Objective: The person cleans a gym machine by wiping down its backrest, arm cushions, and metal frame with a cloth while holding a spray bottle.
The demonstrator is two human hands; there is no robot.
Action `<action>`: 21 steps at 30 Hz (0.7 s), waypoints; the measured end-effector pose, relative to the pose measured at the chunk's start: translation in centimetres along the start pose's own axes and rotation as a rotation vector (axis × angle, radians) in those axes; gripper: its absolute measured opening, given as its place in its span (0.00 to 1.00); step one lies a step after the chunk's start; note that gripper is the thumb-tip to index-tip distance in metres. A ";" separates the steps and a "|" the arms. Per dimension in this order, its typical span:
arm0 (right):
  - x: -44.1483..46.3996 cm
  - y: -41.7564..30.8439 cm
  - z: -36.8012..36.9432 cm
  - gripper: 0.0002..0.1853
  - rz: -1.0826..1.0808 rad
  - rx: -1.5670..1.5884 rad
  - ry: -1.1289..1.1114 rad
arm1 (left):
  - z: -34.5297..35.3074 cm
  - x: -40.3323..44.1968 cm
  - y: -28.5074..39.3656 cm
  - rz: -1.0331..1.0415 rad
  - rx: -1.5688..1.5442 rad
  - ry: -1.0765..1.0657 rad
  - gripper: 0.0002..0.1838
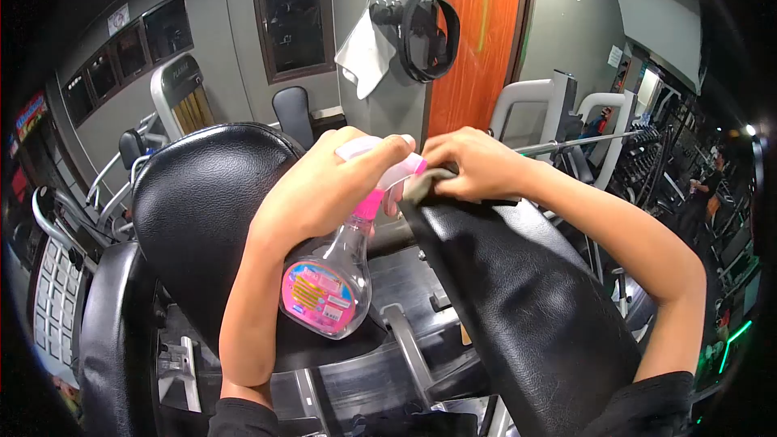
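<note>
My left hand is wrapped round the neck and trigger of a clear spray bottle with a pink collar and a pink label. The bottle hangs tilted between two black padded cushions. Its nozzle points right, toward my other hand. My right hand grips a bunched greyish cloth at the upper end of the right black pad. Part of the cloth is hidden under the fingers. Behind the left wrist stands the rounded black backrest.
A white towel and a round black hoop-shaped item hang on the wall beside an orange wooden door. Gym machines stand around. A person in dark clothes is at far right, near dumbbell racks.
</note>
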State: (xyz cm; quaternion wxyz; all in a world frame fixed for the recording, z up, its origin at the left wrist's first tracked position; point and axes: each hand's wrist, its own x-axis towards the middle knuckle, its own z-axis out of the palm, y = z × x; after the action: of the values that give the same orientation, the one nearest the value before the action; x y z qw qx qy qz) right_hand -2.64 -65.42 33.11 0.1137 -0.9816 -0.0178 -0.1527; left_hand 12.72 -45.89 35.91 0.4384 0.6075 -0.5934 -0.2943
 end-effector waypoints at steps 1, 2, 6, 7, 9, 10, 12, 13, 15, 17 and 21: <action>-0.6 -1.1 -0.4 0.16 -0.019 0.060 -0.043 | -0.1 0.0 -0.1 0.007 -0.002 0.000 0.25; -1.3 -2.2 -1.0 0.15 -0.006 0.097 -0.101 | -0.3 0.0 -0.3 0.054 -0.055 -0.016 0.25; -4.8 -4.3 -3.3 0.16 0.045 0.211 -0.224 | -0.2 -0.7 -0.1 0.057 -0.131 -0.002 0.26; -5.8 -4.5 -4.0 0.16 0.073 0.179 -0.243 | 0.0 -1.0 -0.2 0.054 -0.106 0.016 0.26; -7.2 -4.5 -4.6 0.16 0.135 0.153 -0.244 | 0.0 -1.4 -0.6 0.087 -0.136 0.011 0.26; -7.6 -3.6 -4.2 0.16 0.148 0.125 -0.159 | 0.1 -1.5 -0.7 0.123 -0.163 0.005 0.26; -7.5 -2.0 -3.4 0.15 0.147 0.070 -0.020 | 0.5 -2.0 -0.9 0.149 -0.167 0.022 0.26; -6.8 -1.4 -2.8 0.13 0.104 -0.022 0.033 | 0.9 -2.3 -1.1 0.164 -0.178 0.046 0.26; -5.4 -0.8 -1.8 0.13 0.146 -0.063 0.081 | 1.7 -2.8 -1.6 0.166 -0.203 0.088 0.26; -4.4 -0.4 -1.0 0.13 0.185 -0.132 0.112 | 2.0 -3.2 -2.3 0.197 -0.221 0.083 0.26; -4.4 -1.7 -2.7 0.16 0.143 0.080 -0.076 | 3.5 -2.9 -3.6 0.131 -0.387 -0.011 0.27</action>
State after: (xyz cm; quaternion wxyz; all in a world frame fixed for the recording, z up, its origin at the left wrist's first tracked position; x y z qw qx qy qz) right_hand -7.76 -64.37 34.65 0.1626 -0.9801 0.0419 -0.1062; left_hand 11.01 -44.02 30.71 0.5618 0.4705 -0.5663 -0.3772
